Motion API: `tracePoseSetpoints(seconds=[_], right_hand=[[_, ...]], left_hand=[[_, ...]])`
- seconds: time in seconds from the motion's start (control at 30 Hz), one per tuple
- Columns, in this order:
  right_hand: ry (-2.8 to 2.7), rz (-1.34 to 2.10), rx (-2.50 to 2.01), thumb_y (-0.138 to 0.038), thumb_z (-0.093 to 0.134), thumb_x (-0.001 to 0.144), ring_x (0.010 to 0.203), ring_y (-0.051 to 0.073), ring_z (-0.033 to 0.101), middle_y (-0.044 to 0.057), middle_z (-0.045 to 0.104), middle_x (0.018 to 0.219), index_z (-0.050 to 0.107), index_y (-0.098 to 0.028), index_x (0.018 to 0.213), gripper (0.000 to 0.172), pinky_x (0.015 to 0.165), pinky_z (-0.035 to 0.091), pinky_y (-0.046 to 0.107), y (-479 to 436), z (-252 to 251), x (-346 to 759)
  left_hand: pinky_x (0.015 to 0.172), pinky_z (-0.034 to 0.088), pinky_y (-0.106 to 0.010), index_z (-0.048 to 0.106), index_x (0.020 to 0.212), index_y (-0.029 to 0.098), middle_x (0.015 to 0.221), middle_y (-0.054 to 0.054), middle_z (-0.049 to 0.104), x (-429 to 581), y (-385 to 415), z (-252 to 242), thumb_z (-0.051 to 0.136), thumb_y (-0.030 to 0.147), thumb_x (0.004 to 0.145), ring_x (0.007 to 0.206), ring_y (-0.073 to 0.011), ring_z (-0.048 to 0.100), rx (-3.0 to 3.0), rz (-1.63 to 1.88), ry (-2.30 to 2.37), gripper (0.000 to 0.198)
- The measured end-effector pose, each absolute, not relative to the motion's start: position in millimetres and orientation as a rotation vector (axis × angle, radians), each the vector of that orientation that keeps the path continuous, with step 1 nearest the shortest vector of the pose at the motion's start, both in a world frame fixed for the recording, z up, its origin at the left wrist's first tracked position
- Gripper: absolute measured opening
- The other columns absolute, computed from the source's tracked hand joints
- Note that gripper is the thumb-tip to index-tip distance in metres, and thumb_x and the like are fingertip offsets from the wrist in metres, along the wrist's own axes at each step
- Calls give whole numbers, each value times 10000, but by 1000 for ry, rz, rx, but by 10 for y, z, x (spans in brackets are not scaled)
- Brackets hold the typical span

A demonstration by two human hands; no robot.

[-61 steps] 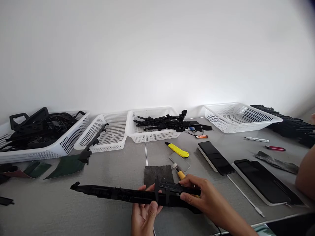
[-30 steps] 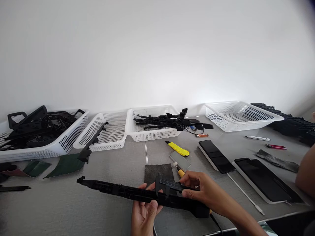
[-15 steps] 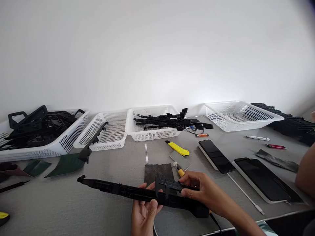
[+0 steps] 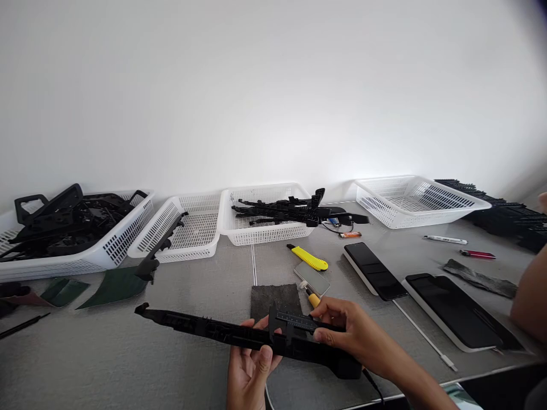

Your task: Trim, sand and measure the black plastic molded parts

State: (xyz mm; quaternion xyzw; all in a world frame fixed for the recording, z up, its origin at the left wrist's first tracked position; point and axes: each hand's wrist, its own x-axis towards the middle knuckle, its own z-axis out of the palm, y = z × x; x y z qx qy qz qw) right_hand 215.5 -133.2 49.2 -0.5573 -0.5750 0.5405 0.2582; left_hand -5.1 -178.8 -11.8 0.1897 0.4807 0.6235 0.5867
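My left hand (image 4: 253, 364) is closed around the middle of a long black plastic part (image 4: 213, 331), thumb in front and fingers behind. The part has a hooked left end and a thick block at its right end. In my right hand (image 4: 348, 330) is a black caliper (image 4: 297, 320) with white scale marks, pinched between thumb and fingers. Its jaws rest at the part's middle, beside my left fingertips; whether they clamp it I cannot tell. Just behind the caliper lie a dark abrasive sheet (image 4: 261, 300) and a yellow-handled tool (image 4: 313, 298), partly covered by my right hand.
White baskets (image 4: 179, 256) line the wall, some with black parts. A yellow utility knife (image 4: 310, 258), phones (image 4: 374, 270), a white cable (image 4: 423, 333), a marker (image 4: 445, 240) and green sheets (image 4: 111, 287) lie on the grey table (image 4: 128, 359). Another person's arm (image 4: 532, 299) is at the right.
Almost nothing differs. The view has shifted very slightly, and both hands keep their hold on the part and the caliper.
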Motion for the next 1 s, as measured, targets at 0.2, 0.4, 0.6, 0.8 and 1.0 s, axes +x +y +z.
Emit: tracePoseSetpoints(seconds=[0.2, 0.4, 0.6, 0.8, 1.0], right_hand=[[-1581, 1429, -1519, -532, 775, 857, 795, 171, 485, -8, 568, 826, 688, -181, 1030, 401, 727, 366, 294, -1363, 458, 2178], [-1568, 1398, -1504, -527, 756, 878, 778, 161, 472, -21, 539, 817, 682, -187, 1030, 380, 721, 366, 289, -1383, 415, 2169], [-1476, 1185, -1541, -645, 763, 847, 814, 201, 577, 4, 597, 824, 706, -191, 1004, 484, 753, 447, 313, -1346, 345, 2210], [-1550, 1023, -1582, -626, 714, 896, 793, 219, 635, 28, 681, 818, 722, -223, 952, 406, 711, 471, 309, -1419, 595, 2110], [-1697, 1084, -1553, -508, 733, 903, 760, 214, 667, 25, 756, 823, 673, -241, 883, 274, 674, 417, 306, -1429, 717, 1641]], left_hand=[[886, 664, -488, 633, 1291, 283, 1329, -169, 783, -61, -1787, -149, 961, 596, 705, 1130, -385, 800, 449, 1443, 1122, 741], [909, 660, -483, 587, 1353, 264, 1303, -203, 786, -53, -1792, -163, 978, 577, 688, 1140, -389, 799, 458, 1427, 1085, 832], [903, 656, -464, 583, 1324, 280, 1232, -163, 811, -47, -1789, -200, 951, 587, 728, 1125, -367, 803, 514, 1437, 1090, 765], [948, 641, -446, 604, 1276, 274, 1241, -175, 821, -37, -1806, -310, 965, 555, 724, 1131, -358, 807, 562, 1441, 1066, 717], [996, 635, -434, 640, 1290, 264, 1245, -162, 828, 44, -1847, -348, 1013, 477, 667, 1134, -351, 811, 501, 1483, 1050, 756]])
